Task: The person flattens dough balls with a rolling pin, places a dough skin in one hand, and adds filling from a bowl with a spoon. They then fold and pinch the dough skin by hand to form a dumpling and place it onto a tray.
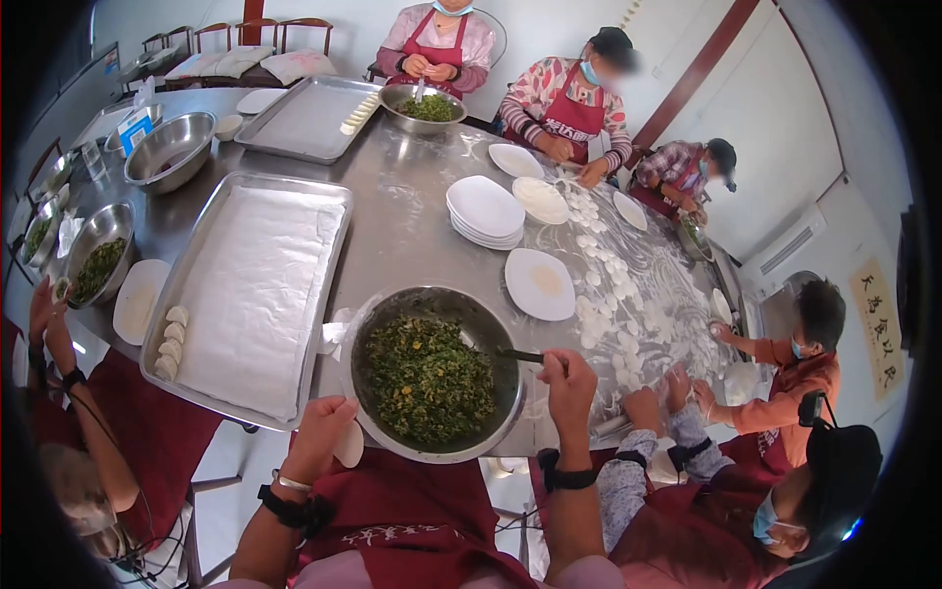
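A round white dough wrapper [348, 445] is in my left hand [319, 434], held by its edge at the near side of a large steel bowl [508, 398]. Chopped green filling with yellow bits [427, 381] covers the bowl's bottom. Over the bowl's right rim, my right hand [569, 388] grips a dark-handled utensil [522, 355]. Its handle points into the bowl; I cannot make out its far end. Left of the bowl lies a paper-lined metal tray [270, 285], with several folded dumplings [171, 344] along its left side.
A stack of white plates [486, 208] and a plate [540, 285] stand beyond the bowl. Floury wrappers [608, 285] spread over the table's right half. Co-workers surround the table; one person's hands [655, 402] work close on my right. Another tray [306, 118] lies farther back.
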`<action>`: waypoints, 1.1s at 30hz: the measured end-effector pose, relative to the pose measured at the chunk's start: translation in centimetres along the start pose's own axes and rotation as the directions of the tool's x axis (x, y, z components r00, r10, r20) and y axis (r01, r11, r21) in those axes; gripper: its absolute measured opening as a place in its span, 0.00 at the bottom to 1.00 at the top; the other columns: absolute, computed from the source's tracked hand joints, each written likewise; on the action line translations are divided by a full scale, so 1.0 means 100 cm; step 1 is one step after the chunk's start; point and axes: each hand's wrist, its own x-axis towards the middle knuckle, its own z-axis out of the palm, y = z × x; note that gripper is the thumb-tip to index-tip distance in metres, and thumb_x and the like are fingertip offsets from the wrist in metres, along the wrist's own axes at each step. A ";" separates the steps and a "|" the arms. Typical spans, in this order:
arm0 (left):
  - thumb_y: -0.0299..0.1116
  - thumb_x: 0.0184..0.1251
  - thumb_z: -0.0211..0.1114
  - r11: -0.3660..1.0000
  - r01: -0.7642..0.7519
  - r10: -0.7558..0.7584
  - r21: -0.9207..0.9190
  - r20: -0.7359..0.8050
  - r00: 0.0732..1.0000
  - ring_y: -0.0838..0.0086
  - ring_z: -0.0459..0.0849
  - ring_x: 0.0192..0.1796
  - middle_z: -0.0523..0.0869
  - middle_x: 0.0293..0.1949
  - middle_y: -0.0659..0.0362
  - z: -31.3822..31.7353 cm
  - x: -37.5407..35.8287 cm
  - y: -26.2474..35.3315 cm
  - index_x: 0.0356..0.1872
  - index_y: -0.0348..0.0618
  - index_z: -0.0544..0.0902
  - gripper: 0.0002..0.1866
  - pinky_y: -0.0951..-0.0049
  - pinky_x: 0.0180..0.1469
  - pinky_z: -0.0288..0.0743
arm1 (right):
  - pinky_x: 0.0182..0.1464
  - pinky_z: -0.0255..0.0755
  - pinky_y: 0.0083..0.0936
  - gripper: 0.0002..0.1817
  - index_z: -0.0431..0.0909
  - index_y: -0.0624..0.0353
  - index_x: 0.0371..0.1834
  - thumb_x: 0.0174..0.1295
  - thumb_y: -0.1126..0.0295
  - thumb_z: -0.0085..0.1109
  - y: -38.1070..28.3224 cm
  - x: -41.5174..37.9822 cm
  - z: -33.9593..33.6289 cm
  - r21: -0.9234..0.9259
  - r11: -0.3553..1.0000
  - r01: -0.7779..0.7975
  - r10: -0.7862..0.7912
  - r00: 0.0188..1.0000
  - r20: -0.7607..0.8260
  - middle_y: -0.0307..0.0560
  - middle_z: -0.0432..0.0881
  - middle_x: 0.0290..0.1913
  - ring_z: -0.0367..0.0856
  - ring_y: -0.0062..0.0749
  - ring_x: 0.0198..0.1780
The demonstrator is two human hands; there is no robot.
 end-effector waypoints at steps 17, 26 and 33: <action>0.37 0.74 0.60 0.990 0.089 -0.088 -0.111 0.014 0.996 0.77 0.81 0.21 0.84 0.22 0.58 0.022 -0.020 -0.007 0.26 0.36 0.84 0.18 0.76 0.23 0.73 | 0.39 0.74 0.41 0.06 0.80 0.63 0.41 0.67 0.73 0.56 -0.029 -0.099 -0.002 -0.396 0.917 -0.045 0.076 0.995 0.064 0.55 0.82 0.34 0.83 0.49 0.34; 0.38 0.75 0.57 0.985 0.156 -0.149 -0.069 0.101 0.984 0.71 0.84 0.22 0.85 0.22 0.54 0.044 -0.034 -0.017 0.28 0.34 0.83 0.18 0.73 0.26 0.78 | 0.35 0.75 0.35 0.05 0.81 0.63 0.42 0.65 0.75 0.59 -0.047 -0.139 0.001 -0.308 0.951 -0.031 0.059 0.995 0.084 0.54 0.82 0.33 0.84 0.46 0.33; 0.40 0.76 0.58 0.946 0.270 -0.247 -0.181 0.138 0.959 0.77 0.84 0.29 0.86 0.28 0.56 0.045 -0.045 -0.014 0.37 0.32 0.85 0.18 0.77 0.34 0.77 | 0.33 0.76 0.25 0.07 0.82 0.65 0.44 0.68 0.76 0.56 -0.046 -0.137 -0.013 -0.011 0.977 -0.211 0.211 0.977 -0.042 0.48 0.84 0.33 0.87 0.28 0.29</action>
